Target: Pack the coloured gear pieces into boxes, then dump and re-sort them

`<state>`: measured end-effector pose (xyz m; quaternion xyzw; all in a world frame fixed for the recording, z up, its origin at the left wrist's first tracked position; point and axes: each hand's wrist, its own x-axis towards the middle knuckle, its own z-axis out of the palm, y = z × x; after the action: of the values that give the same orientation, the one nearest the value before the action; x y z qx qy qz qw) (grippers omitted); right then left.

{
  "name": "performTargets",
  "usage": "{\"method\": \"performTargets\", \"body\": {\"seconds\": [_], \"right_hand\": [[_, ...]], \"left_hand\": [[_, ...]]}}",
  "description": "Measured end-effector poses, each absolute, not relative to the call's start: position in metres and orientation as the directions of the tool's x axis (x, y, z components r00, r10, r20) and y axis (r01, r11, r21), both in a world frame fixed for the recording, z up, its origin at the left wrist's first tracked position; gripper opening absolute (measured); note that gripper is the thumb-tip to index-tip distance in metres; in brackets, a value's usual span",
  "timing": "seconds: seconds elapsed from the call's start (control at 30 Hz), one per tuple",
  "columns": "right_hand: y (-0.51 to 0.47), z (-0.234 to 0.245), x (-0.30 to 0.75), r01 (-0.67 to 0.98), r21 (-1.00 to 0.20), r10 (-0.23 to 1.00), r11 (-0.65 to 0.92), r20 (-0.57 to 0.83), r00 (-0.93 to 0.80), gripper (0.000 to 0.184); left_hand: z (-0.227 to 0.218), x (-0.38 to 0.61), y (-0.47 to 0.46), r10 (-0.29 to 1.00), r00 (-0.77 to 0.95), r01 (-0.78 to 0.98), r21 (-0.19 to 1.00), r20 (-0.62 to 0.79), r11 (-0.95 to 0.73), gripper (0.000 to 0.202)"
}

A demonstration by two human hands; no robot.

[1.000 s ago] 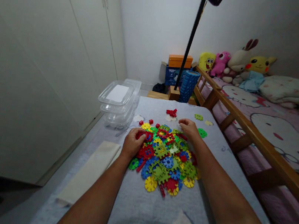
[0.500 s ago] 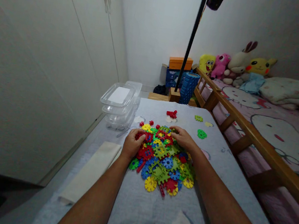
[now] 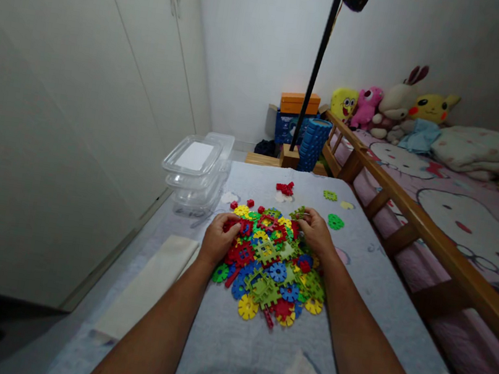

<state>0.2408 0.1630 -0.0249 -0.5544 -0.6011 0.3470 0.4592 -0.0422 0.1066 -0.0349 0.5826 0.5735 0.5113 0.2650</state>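
A heap of plastic interlocking building pieces point(image 3: 268, 252) in red, yellow, green and blue lies on the cloth-covered table point(image 3: 214, 357). Some are toothed squares, others notched discs. My left hand point(image 3: 218, 238) is at the heap's left edge, thumb and fingers curled around a red piece point(image 3: 230, 225) that is partly hidden. At the far right of the heap, my right hand point(image 3: 316, 231) pinches an olive-green square piece point(image 3: 297, 213), raised at a tilt. Several small red pieces point(image 3: 251, 203) lie just beyond the heap.
Stacked clear plastic boxes point(image 3: 193, 169) stand at the left, near a folded white cloth point(image 3: 145, 284). Farther back lie a red cluster point(image 3: 285, 188), a green square point(image 3: 330, 195) and a green disc piece point(image 3: 335, 221). A wooden bed rail point(image 3: 384, 194) runs along the right.
My right hand has lifted an olive-green square piece off the heap and shifted slightly right. My left hand stays by the red pieces. The view has shifted slightly.
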Motion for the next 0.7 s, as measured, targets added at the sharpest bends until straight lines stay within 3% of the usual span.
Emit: {"method": "performTargets", "body": {"seconds": [0.17,0.47,0.7], "right_hand": [[0.158,-0.021,0.247,0.392,-0.913,0.979,0.118,0.173,0.109,0.021],[0.177,-0.016,0.273,0.388,-0.92,0.914,0.063,0.209,0.347,0.031],[0.214,-0.011,0.322,0.351,-0.931,0.84,-0.099,0.111,0.531,0.011]], "left_hand": [[-0.034,-0.042,0.107,0.938,-0.18,0.402,0.892,0.296,-0.205,0.018],[-0.038,-0.042,0.109,0.94,-0.174,0.421,0.885,0.293,-0.198,0.021],[-0.037,-0.04,0.108,0.938,-0.18,0.43,0.881,0.298,-0.197,0.021]]}}
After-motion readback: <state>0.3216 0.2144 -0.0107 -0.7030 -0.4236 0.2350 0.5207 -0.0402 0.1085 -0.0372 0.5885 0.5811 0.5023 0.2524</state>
